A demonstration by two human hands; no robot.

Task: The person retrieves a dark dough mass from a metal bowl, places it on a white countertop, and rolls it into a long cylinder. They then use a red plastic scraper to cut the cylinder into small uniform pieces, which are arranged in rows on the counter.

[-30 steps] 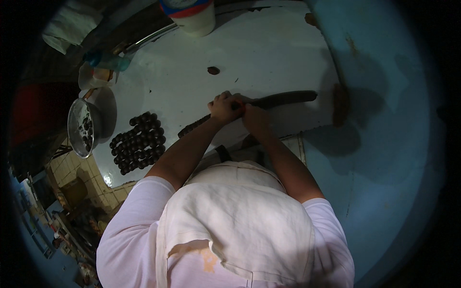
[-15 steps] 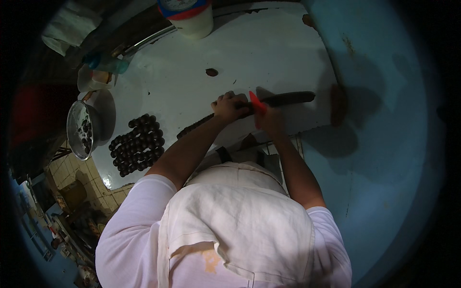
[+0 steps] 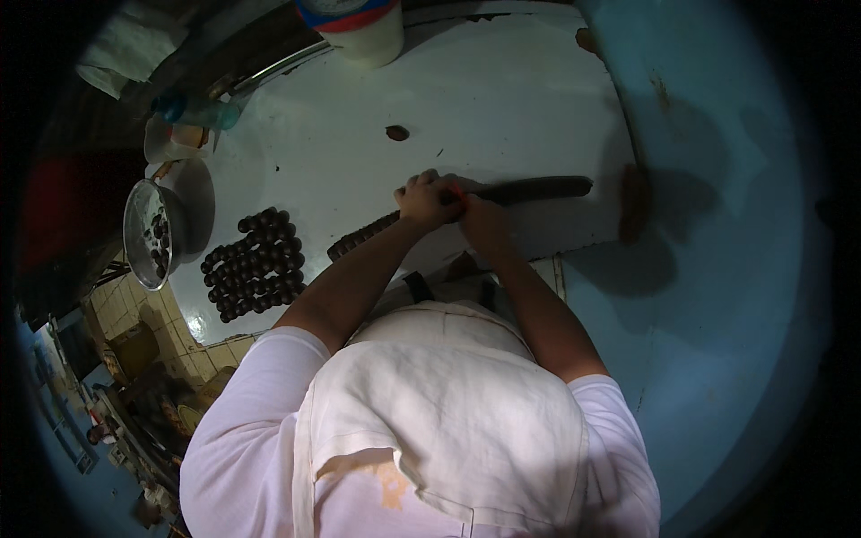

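Note:
A long dark dough roll (image 3: 543,187) lies across the white table. My left hand (image 3: 424,200) presses on its middle, fingers bent over it. Close against that hand, my right hand (image 3: 486,222) is closed around a red, knife-like blade (image 3: 456,191), which meets the roll by my left fingers; most of the blade is hidden. Left of my hands, a row of cut slices (image 3: 363,236) continues the roll's line, partly behind my left forearm. Several rows of dark round balls (image 3: 256,269) sit together farther left. A small dark piece (image 3: 396,133) lies alone beyond my hands.
At the left table edge stands a metal bowl (image 3: 134,255) with white powder and dark pieces in it. Behind it are a clear container (image 3: 159,146) and a teal bottle (image 3: 211,114). A white scale (image 3: 372,45) stands at the far edge. A blue wall (image 3: 717,269) borders the right.
My right hand has moved left, bringing the red blade up against my left fingers. My left hand stays in place on the roll. The view has shifted slightly.

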